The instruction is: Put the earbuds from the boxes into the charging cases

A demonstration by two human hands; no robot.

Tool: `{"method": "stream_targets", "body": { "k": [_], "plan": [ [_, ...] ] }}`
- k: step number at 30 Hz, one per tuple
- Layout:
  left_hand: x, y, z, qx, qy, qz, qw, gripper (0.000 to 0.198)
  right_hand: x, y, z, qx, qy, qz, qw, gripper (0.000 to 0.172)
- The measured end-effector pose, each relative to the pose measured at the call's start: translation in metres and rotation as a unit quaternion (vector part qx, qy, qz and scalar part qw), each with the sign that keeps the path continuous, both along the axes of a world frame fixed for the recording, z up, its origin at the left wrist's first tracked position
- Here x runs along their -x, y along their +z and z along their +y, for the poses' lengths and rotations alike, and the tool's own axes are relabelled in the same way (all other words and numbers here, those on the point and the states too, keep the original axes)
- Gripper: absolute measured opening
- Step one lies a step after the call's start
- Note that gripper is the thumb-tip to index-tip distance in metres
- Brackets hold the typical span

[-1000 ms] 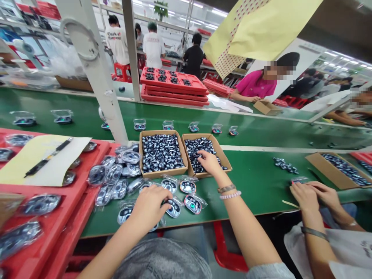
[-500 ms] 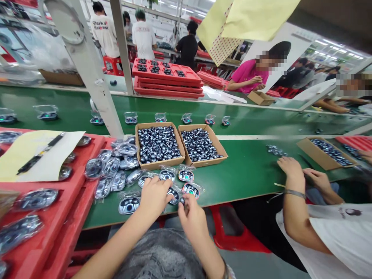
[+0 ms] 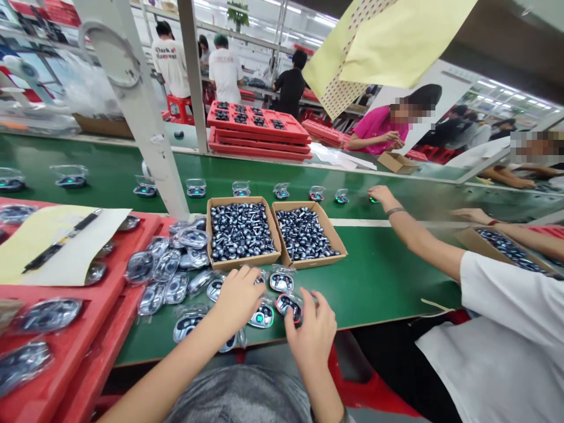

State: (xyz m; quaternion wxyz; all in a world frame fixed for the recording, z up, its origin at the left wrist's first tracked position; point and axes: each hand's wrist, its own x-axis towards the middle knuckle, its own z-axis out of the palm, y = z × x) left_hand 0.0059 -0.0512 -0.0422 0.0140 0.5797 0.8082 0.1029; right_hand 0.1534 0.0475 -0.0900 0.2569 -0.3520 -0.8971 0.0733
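Observation:
Clear-lidded earbud charging cases lie on the green work surface (image 3: pixel 374 291) in front of me. My left hand (image 3: pixel 240 296) is over them, its fingers curled and drawn together; what they hold, if anything, is hidden. Just beside it, an earbud case (image 3: pixel 261 317) shows a green light. My right hand (image 3: pixel 312 326) has its thumb and fingers around the end of a red-rimmed earbud case (image 3: pixel 288 304). Another earbud case (image 3: pixel 281 282) sits right behind that one. Left of my hands is an earbud case (image 3: pixel 187 326), partly covered by my forearm.
Two cardboard boxes of loose earbuds, a left box (image 3: pixel 242 265) and a right box (image 3: pixel 315 262), stand beyond my hands. Wrapped cases (image 3: pixel 165 264) pile up beside red trays (image 3: pixel 94 329). Behind runs a belt (image 3: pixel 211 167) with lit cases. A co-worker's arm (image 3: pixel 418 235) reaches across at right.
My right hand has left its pinch on a small dark earbud and spread around the red-rimmed case. The co-worker's hand has moved forward to a case on the belt. My view has shifted slightly.

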Motion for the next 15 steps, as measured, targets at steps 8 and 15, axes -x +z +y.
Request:
{"method": "stream_targets", "body": {
  "k": [8, 15],
  "plan": [
    [-0.004, 0.001, 0.05, 0.006, -0.07, 0.047, 0.996, 0.017, -0.008, -0.007, 0.069, 0.148, 0.074, 0.046, 0.985, 0.021],
    [-0.022, -0.002, 0.09, 0.033, -0.095, 0.041, 0.994, 0.016, -0.053, -0.006, 0.168, 0.141, -0.141, 0.102, 0.975, 0.03]
  ]
}}
